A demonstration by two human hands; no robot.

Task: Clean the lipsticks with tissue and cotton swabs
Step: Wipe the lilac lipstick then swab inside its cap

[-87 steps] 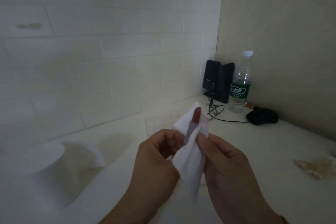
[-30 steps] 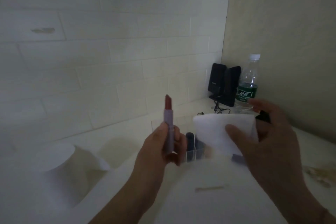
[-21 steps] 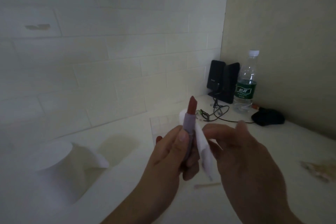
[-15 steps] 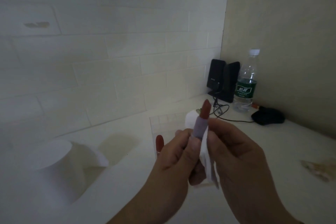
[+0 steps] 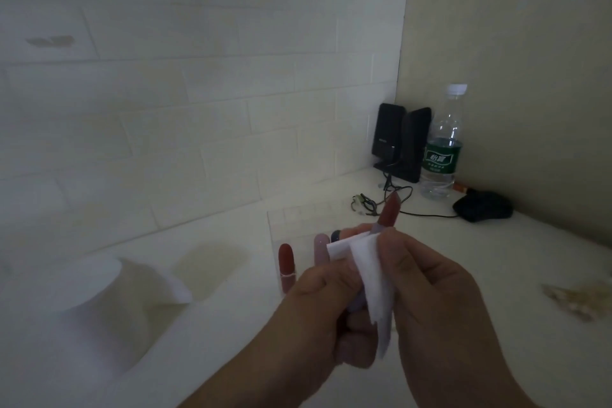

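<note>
A lived-in room at home, likely a desk corner: beyond the fingers (image 5: 402,262), a white table (image 5: 496,258) meets white brick-patterned wallpaper (image 5: 198,109), and in the far corner stand black speakers (image 5: 400,139), a water bottle (image 5: 442,149) and a mouse (image 5: 482,207).

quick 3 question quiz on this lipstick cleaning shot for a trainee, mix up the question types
1. True or false: the white tissue is held by the right hand against the tube of the red lipstick with the lilac tube.
2. Which hand grips that lipstick's tube? A) left hand B) right hand C) neither
3. Fill in: the clear plastic water bottle with the green label stands beside the black ______ in the corner.

Key: 1 true; 2 A; 3 speakers
</note>
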